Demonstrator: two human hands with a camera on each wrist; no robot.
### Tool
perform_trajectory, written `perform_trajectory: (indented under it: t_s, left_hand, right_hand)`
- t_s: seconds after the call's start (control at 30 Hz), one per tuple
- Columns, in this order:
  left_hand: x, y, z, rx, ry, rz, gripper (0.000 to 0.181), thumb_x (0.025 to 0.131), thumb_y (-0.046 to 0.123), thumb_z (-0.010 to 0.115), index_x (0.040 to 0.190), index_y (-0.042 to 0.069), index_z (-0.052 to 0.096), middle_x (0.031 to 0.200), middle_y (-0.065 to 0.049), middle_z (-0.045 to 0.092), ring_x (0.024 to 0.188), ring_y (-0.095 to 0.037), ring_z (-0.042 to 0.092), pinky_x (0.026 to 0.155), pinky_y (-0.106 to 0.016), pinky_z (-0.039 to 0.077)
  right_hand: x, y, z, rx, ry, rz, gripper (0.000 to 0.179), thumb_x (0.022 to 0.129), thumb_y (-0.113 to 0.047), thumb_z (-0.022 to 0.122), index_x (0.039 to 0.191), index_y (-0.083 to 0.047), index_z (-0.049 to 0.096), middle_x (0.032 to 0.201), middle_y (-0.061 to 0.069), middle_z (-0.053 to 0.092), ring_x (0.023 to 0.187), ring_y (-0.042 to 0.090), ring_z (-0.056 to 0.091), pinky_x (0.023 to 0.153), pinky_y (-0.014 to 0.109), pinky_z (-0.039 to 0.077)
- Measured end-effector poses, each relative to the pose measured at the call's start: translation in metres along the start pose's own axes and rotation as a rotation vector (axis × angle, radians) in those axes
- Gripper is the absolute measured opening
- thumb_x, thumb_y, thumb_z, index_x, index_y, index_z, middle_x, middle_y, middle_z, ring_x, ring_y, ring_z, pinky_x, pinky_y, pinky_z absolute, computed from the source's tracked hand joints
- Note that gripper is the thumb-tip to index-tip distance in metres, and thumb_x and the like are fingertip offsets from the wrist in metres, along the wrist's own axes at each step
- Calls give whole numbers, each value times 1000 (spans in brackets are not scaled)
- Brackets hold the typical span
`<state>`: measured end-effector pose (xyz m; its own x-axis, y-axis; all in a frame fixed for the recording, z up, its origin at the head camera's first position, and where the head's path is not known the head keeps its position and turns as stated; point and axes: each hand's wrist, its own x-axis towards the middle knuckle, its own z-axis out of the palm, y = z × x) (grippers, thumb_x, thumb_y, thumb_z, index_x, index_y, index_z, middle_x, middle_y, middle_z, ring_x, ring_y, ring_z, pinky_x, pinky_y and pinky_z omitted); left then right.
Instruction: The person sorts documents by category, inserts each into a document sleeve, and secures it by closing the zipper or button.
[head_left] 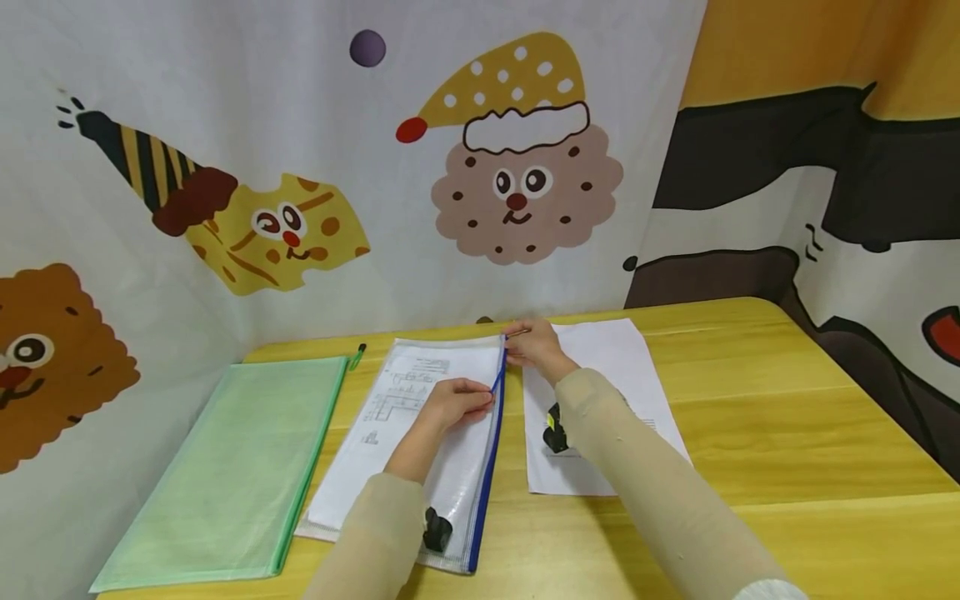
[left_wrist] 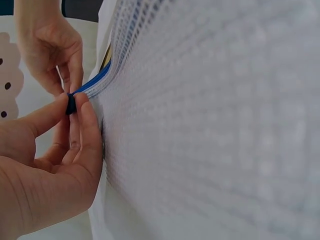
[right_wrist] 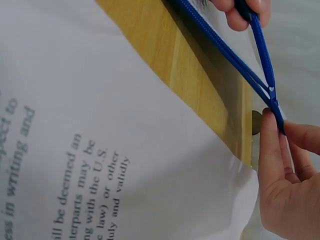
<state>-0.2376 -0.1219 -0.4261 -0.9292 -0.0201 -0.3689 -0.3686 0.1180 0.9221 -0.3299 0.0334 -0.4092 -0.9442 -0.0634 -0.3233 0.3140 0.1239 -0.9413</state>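
Note:
A clear mesh zip pouch [head_left: 330, 492] with printed sheets inside lies in the middle of the table, its blue zipper [head_left: 483, 492] along the right side. My left hand [head_left: 453, 400] is above the pouch, pinching the dark end of the blue zipper pull [right_wrist: 264, 50] between thumb and fingers. That pull is stretched taut from the slider [right_wrist: 272, 95], which sits close to the zipper's far end. At the pouch's far right corner, my right hand [head_left: 536, 343] pinches the zipper end, with thumb and fingertips just past the slider in the right wrist view.
To the left lies a pale green zip pouch [head_left: 225, 475], its green pull with a black tip [head_left: 357, 357] sticking out at the far corner. A printed paper sheet [head_left: 592, 350] lies right of the mesh pouch, partly under my right forearm. Behind the table hangs a cartoon-printed curtain [head_left: 300, 83].

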Motion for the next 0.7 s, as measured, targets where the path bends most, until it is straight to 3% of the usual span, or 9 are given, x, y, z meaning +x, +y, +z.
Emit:
perform_trajectory:
  t_s: [0.27,0.57,0.7]
  left_hand:
    - [-6,-2,-5,16,-38,-10,19,91,1,68,109,-7,68,92,-10,75,74,-9,67,76,-25,61]
    - [-11,-7,-12,31,-90,-26,19,91,-2,66,109,-9,67,87,-6,74,75,-9,68,77,-25,61]
    - [-15,-7,-14,29,-97,-31,19,91,-1,67,108,-8,67,89,-7,74,77,-9,68,79,-26,61]
  right_hand:
    - [-2,0,0,6,11,6,27,93,2,63,119,0,67,90,7,62,71,12,61,79,29,61]
    - [-4,0,-1,14,12,-4,23,92,4,63,115,1,67,86,4,60,70,13,61,81,32,62]
    - [-3,2,-1,27,9,-10,25,92,4,63,117,3,67,86,5,61,69,12,61,74,28,61]
